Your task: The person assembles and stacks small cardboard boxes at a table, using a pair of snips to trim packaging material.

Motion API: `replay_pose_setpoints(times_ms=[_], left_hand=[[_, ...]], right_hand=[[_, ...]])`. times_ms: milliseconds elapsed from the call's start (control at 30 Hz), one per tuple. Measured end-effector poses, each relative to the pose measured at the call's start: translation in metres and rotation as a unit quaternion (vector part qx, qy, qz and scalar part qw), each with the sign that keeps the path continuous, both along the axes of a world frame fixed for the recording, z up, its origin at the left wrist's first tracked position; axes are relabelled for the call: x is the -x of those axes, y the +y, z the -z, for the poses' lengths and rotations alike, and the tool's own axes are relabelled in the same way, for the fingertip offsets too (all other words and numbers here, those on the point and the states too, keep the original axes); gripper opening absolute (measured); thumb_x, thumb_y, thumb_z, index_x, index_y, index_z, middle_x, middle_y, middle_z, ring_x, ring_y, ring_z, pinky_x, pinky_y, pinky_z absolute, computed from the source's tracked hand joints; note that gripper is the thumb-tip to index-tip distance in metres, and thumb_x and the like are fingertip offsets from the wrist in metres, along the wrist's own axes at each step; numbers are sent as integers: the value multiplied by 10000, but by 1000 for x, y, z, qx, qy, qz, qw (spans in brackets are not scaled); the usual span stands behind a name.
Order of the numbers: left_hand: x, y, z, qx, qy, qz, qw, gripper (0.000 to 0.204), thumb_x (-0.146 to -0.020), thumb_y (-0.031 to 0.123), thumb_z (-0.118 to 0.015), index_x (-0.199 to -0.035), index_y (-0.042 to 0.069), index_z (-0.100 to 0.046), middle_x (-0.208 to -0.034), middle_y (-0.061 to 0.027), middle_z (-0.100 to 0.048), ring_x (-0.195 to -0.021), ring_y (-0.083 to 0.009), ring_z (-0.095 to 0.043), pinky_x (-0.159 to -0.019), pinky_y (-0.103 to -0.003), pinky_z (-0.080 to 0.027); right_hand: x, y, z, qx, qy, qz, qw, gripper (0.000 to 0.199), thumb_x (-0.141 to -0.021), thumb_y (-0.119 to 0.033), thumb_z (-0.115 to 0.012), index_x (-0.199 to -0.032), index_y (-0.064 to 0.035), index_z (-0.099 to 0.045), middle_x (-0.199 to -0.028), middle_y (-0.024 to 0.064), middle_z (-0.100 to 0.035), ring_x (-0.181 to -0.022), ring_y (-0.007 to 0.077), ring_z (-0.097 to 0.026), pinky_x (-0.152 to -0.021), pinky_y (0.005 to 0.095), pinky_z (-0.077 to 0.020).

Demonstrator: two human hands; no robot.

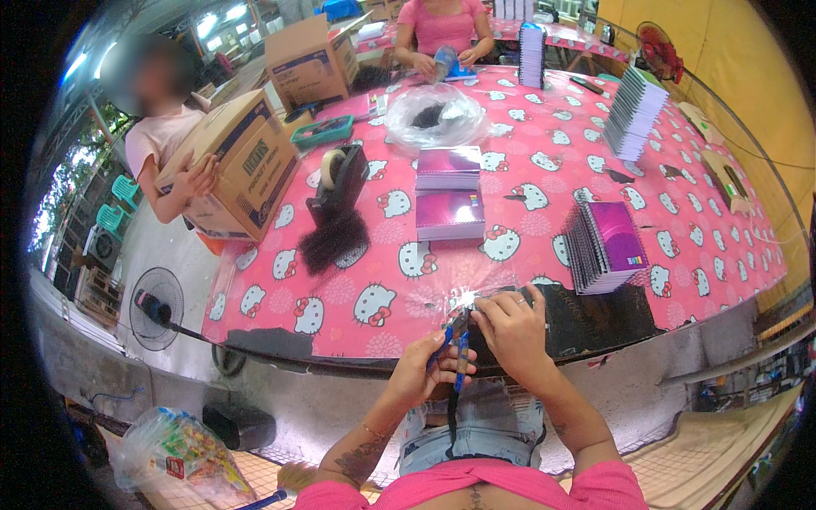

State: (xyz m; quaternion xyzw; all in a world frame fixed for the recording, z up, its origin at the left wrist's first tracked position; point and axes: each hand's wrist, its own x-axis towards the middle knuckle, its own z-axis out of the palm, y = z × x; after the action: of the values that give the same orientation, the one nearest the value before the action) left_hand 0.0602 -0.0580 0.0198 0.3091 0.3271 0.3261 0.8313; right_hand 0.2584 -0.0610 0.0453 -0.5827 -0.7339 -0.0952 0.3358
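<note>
Near the table's front edge, my left hand (412, 370) is closed around blue-handled pliers (461, 361), their jaws pointing away from me. Beside the jaws, the thumb and forefinger of my right hand (517, 336) are pressed together; anything between them is too small to make out. Two stacks of purple-covered notebooks (449, 211) lie just beyond my hands. Off to the right stands a pile of purple spiral-bound notebooks (616, 242) with black coils along the edges. A heap of loose black coils (334, 242) rests on the left.
A black tape dispenser (340, 183), a green tray (323, 132) and a clear plastic bag (435, 117) occupy the left and middle. Someone at the left holds a cardboard box (242, 170); another person works across the table. More notebooks (635, 110) stand at the far right.
</note>
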Motion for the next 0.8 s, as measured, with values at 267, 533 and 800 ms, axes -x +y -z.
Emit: replay_pose_setpoints(times_ms=[267,533,800], left_hand=[[-1,2,3,-4,9,6,1000,475,-1058,379,-421,-1297,-26,-482,-1075,-261,-676,-891,-337,-725,-776,-464,-629],[0,5,-5,-33,105,2,994,408,-1039,321,-519,-1296,7,-560,-1071,-201,-677,-858,-276,-691,-742,-393,-580],[20,31,-18,-499,301,5,813,387,-896,228,-689,-1269,123,-682,-1054,-156,-623,-959,-342,-579,-838,-438,-476]], right_hand=[[-1,0,-1,12,-3,0,1000,194,-856,-236,-727,-1017,-129,-707,-892,34,-663,-932,210,-656,-1064,505,-362],[0,1,2,17,-5,2,1000,211,-862,-259,-719,-1030,-131,-714,-906,32,-673,-915,212,-663,-1077,518,-350],[-35,-16,-17,123,-14,10,992,293,-852,-200,-692,-1142,-165,-676,-895,54,-667,-856,265,-678,-700,410,-533]])
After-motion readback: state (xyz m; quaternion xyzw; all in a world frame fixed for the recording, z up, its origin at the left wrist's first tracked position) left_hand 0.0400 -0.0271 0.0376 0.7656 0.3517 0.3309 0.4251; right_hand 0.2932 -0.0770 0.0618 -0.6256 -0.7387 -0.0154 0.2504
